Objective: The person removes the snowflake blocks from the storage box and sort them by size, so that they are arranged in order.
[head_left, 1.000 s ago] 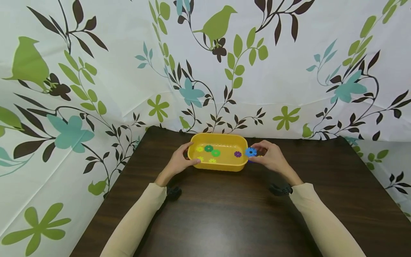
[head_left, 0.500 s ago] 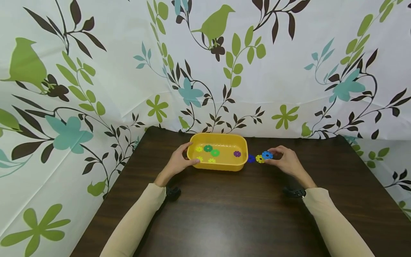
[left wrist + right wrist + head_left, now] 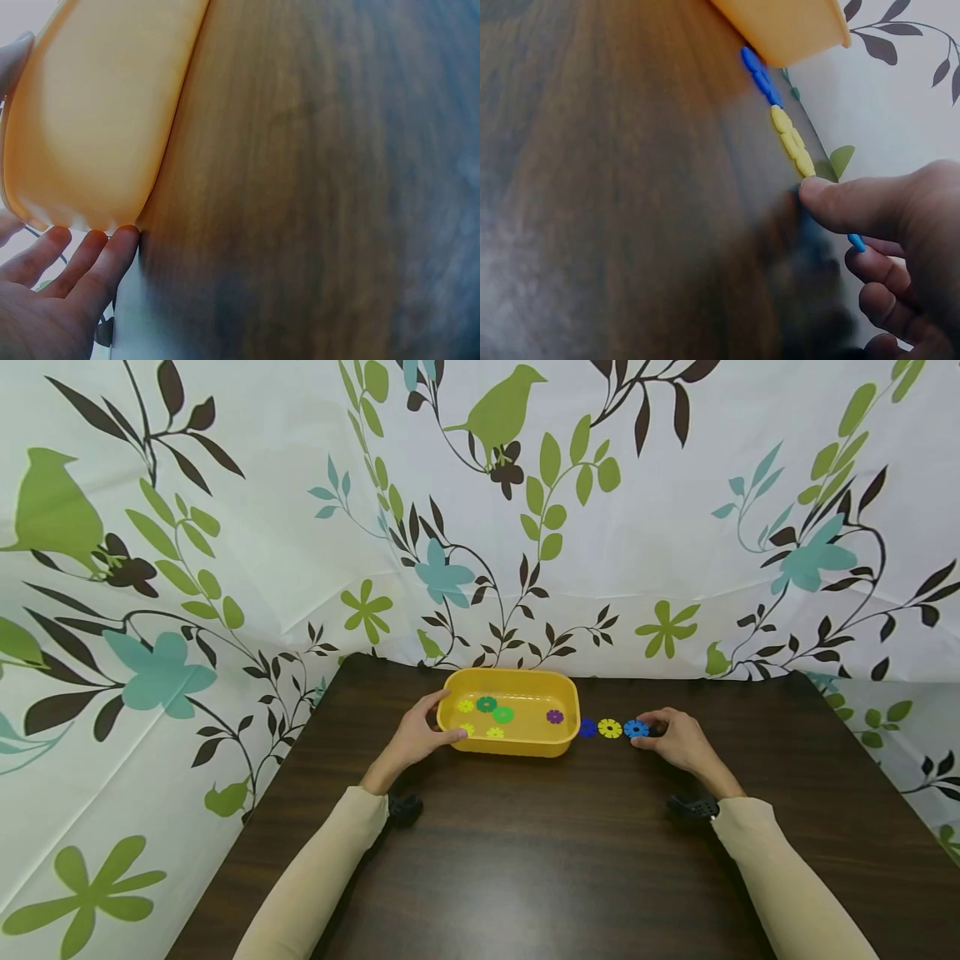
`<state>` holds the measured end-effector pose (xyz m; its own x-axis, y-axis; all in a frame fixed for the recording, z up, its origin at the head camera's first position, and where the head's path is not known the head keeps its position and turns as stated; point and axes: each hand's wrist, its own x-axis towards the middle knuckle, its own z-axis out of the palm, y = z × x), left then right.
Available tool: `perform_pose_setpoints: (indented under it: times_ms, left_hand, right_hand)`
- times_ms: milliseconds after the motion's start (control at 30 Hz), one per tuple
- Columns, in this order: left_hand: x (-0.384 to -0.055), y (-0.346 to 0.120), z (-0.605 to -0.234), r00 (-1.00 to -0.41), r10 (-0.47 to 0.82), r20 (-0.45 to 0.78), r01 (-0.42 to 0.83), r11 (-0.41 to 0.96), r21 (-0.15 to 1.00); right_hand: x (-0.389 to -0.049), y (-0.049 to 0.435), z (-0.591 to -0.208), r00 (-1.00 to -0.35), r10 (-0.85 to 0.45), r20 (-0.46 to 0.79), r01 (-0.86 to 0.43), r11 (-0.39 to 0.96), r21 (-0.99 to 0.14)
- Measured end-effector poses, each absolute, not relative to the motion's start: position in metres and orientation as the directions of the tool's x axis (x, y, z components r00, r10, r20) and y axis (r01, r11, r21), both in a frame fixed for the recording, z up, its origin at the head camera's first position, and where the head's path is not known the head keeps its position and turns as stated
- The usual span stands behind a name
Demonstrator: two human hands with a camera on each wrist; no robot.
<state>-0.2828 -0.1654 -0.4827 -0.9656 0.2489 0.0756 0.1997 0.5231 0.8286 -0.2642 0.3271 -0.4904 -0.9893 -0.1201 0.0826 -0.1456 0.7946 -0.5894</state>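
Pinch of right grip [image 3: 682, 742] on light-blue flower disc [image 3: 632, 728], clamp of left grip [image 3: 412, 733] on yellow tray [image 3: 517, 747]

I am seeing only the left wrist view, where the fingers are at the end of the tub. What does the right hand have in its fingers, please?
Observer: The right hand pinches a light blue flower.
Operator: Thank you. Which thing is the nearest to this flower, on the side of the tub?
Observer: A yellow flower lies there on the table, in line with it.
Operator: I understand. And inside the tub, is there something purple?
Observer: Yes, a purple flower lies in the tub, toward its right end.
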Motion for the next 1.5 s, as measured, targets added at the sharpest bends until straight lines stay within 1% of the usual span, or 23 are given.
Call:
perform_pose_setpoints:
  times_ms: [367, 767, 1367, 1500]
  left_hand:
    - [-0.2816, -0.165, -0.4822, -0.967, 0.245, 0.071, 0.192, 0.516, 0.835]
    - [-0.2827, -0.1649, -0.4832, -0.968, 0.241, 0.07, 0.19, 0.519, 0.834]
    - [-0.2826, -0.1643, -0.4836, -0.967, 0.245, 0.075, 0.195, 0.512, 0.837]
    - [-0.2827, -0.1649, -0.4836, -0.965, 0.249, 0.078, 0.199, 0.509, 0.837]
  right_hand:
    - [-0.2674, 0.3283, -0.492, -0.992, -0.117, 0.038, -0.116, 0.779, -0.616]
    - [-0.2665, 0.3272, -0.4887, -0.993, -0.114, 0.02, -0.102, 0.773, -0.626]
    - [-0.2684, 0.326, -0.4888, -0.996, -0.084, 0.025, -0.082, 0.788, -0.61]
    - [-0.2663, 0.3229, -0.4855, -0.996, -0.072, 0.059, -0.093, 0.785, -0.612]
